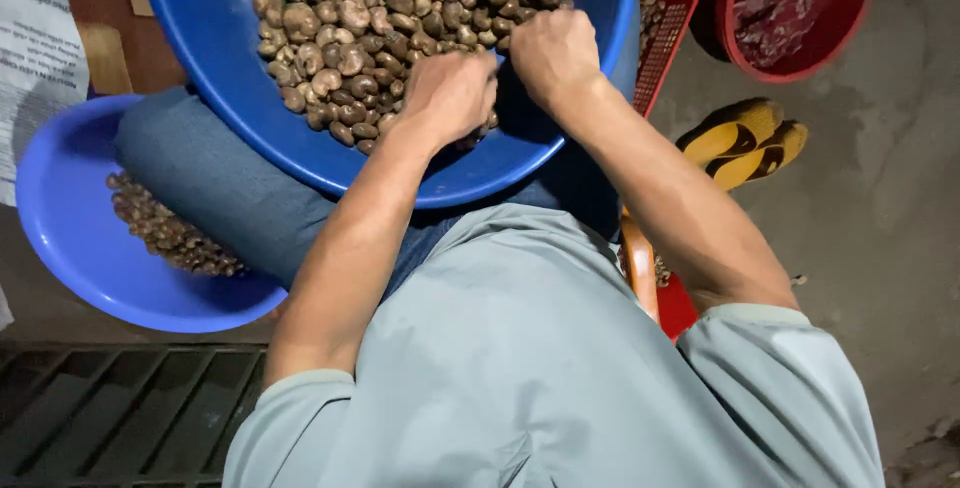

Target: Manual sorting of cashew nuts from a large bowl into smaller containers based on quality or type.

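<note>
Left hand fisted, contents unseen | right hand likewise | blue basin, nuts

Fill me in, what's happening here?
A seated person has both hands in a big blue basin of brown nuts resting on their lap. The left hand and right hand are closed at the heap's near edge. A second blue basin with smaller bits sits on the floor beside them.

Basin of nuts on the lap, hands at its near edge

The big basin rests on the person's knee, nuts heaped inside; left hand and right hand sit side by side among them. A second basin lies lower left, a crate right, sandals beyond.
</note>
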